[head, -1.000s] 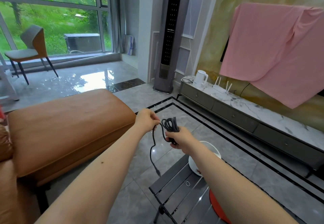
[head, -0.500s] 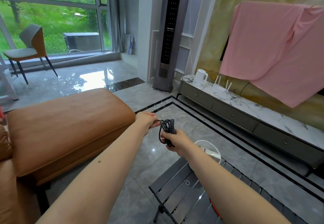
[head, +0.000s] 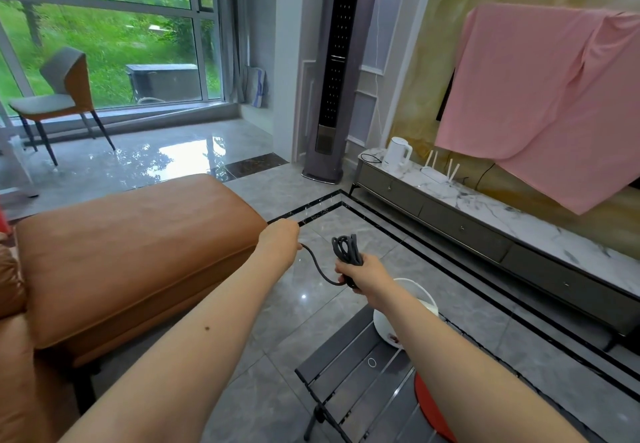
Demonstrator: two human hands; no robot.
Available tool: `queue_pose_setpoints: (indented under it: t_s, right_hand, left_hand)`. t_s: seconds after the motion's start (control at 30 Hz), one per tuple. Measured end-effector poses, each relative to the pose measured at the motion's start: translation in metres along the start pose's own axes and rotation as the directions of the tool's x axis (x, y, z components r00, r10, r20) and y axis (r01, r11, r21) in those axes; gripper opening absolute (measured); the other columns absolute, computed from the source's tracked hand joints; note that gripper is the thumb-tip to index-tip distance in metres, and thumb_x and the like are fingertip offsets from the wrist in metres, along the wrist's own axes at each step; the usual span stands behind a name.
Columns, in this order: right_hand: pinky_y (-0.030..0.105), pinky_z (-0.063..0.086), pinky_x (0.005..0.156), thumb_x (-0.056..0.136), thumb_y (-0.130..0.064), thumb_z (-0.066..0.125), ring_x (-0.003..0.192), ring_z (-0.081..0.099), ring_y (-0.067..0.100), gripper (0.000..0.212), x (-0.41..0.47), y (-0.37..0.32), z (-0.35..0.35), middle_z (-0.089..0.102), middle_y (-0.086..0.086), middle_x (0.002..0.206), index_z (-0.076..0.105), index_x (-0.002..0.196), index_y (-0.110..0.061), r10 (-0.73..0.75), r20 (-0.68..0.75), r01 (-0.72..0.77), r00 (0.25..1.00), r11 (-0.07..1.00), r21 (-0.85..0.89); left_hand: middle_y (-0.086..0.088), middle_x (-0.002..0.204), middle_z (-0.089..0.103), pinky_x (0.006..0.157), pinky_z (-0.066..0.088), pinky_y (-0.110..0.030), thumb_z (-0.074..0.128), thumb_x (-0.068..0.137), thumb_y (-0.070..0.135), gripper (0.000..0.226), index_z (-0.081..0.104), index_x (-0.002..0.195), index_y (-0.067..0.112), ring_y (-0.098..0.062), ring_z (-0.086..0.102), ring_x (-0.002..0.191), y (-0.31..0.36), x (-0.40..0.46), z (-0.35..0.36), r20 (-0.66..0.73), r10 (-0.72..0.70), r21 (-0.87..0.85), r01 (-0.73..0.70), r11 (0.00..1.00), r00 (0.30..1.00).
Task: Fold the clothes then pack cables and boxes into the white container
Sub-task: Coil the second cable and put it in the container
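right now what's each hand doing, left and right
Left hand: closed, pinching the free end of the dark cable.
Right hand: closed, gripping the coiled bundle of the same cable.

I see a dark grey cable gathered into a bunch of loops that stand upright above my right fist, with one loose strand sagging in a curve toward 9 o'clock. At 5 o'clock from it, a round white container sits on a dark slatted table, mostly hidden.
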State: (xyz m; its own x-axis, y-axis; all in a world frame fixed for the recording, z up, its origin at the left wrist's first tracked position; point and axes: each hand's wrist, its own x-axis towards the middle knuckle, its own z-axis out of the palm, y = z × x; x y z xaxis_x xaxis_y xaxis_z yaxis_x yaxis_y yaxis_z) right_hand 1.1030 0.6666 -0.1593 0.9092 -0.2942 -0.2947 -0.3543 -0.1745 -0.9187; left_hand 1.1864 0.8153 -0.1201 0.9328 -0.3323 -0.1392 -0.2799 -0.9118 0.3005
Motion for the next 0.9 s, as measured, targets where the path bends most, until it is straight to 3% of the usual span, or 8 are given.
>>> queue_pose_setpoints:
  t_s: [0.2, 0.37, 0.43, 0.53, 0.67, 0.8, 0.9]
  right_hand:
    - [0.018, 0.033, 0.050, 0.090, -0.016, 0.058, 0.056, 0.051, 0.007, 0.008, -0.002, 0.003, 0.012, 0.055, 0.003, 0.067, 0.057, 0.095, -0.010, 0.031, 0.043, -0.029, 0.999, 0.999, -0.046]
    - [0.022, 0.030, 0.053, 0.091, -0.018, 0.058, 0.058, 0.054, 0.005, 0.012, 0.000, 0.008, 0.016, 0.056, 0.004, 0.071, 0.056, 0.101, -0.012, 0.050, 0.054, -0.050, 0.997, 0.999, 0.012]
    - [0.023, 0.031, 0.055, 0.091, -0.020, 0.059, 0.060, 0.055, 0.004, 0.010, 0.000, 0.008, 0.015, 0.057, 0.004, 0.072, 0.054, 0.098, -0.014, 0.051, 0.075, -0.052, 0.996, 0.999, 0.015]
    - [0.024, 0.033, 0.059, 0.090, -0.022, 0.060, 0.066, 0.056, 0.008, 0.008, 0.000, 0.009, 0.014, 0.062, 0.003, 0.072, 0.056, 0.095, -0.017, 0.048, 0.110, -0.051, 0.993, 0.998, 0.029]
    - [0.022, 0.036, 0.061, 0.090, -0.022, 0.062, 0.065, 0.056, 0.007, 0.009, 0.000, 0.011, 0.011, 0.064, 0.001, 0.074, 0.058, 0.097, -0.017, 0.039, 0.137, -0.045, 0.990, 0.998, 0.042]
    - [0.017, 0.041, 0.058, 0.085, -0.016, 0.067, 0.061, 0.059, 0.004, 0.009, -0.001, 0.011, 0.007, 0.063, -0.001, 0.073, 0.061, 0.090, -0.017, 0.016, 0.164, -0.022, 0.986, 0.999, 0.034]
    - [0.016, 0.044, 0.057, 0.079, -0.008, 0.071, 0.063, 0.060, 0.007, 0.016, 0.000, 0.011, 0.005, 0.063, 0.000, 0.075, 0.064, 0.093, -0.012, 0.009, 0.156, -0.016, 0.988, 0.999, 0.044]
  left_hand:
    - [-0.012, 0.109, 0.067, 0.087, 0.051, -0.031, 0.063, 0.089, 0.027, 0.031, 0.066, 0.107, 0.002, -0.025, 0.063, 0.104, 0.002, 0.004, 0.008, -0.046, -0.058, -0.146, 0.051, 0.988, 0.997]
    - [-0.001, 0.069, 0.054, 0.081, 0.051, -0.032, 0.064, 0.089, 0.021, 0.014, 0.057, 0.079, 0.012, -0.016, 0.055, 0.076, 0.001, 0.007, 0.013, 0.009, -0.045, -0.345, 0.045, 0.938, 0.999]
    - [-0.002, 0.068, 0.055, 0.081, 0.055, -0.032, 0.064, 0.089, 0.014, 0.016, 0.058, 0.074, 0.012, -0.015, 0.056, 0.064, 0.002, 0.007, 0.015, 0.067, -0.070, -0.510, 0.095, 0.855, 0.995]
    - [-0.006, 0.068, 0.055, 0.067, 0.054, -0.025, 0.063, 0.088, 0.005, 0.013, 0.056, 0.077, 0.007, -0.014, 0.054, 0.057, 0.007, 0.004, 0.014, 0.180, -0.085, -0.697, 0.188, 0.692, 0.980]
    - [-0.009, 0.070, 0.056, 0.067, 0.057, -0.026, 0.062, 0.089, 0.005, 0.010, 0.058, 0.079, 0.004, -0.015, 0.056, 0.059, 0.011, 0.000, 0.015, 0.223, -0.049, -0.757, 0.205, 0.621, 0.974]
    - [-0.009, 0.073, 0.059, 0.053, 0.056, -0.018, 0.060, 0.090, 0.004, 0.011, 0.061, 0.079, 0.004, -0.013, 0.059, 0.062, 0.011, 0.001, 0.017, 0.263, -0.022, -0.805, 0.232, 0.546, 0.965]
    - [-0.011, 0.078, 0.061, 0.052, 0.057, -0.018, 0.058, 0.090, 0.002, 0.012, 0.060, 0.079, 0.004, -0.014, 0.062, 0.068, 0.013, 0.002, 0.017, 0.327, -0.008, -0.841, 0.295, 0.454, 0.945]
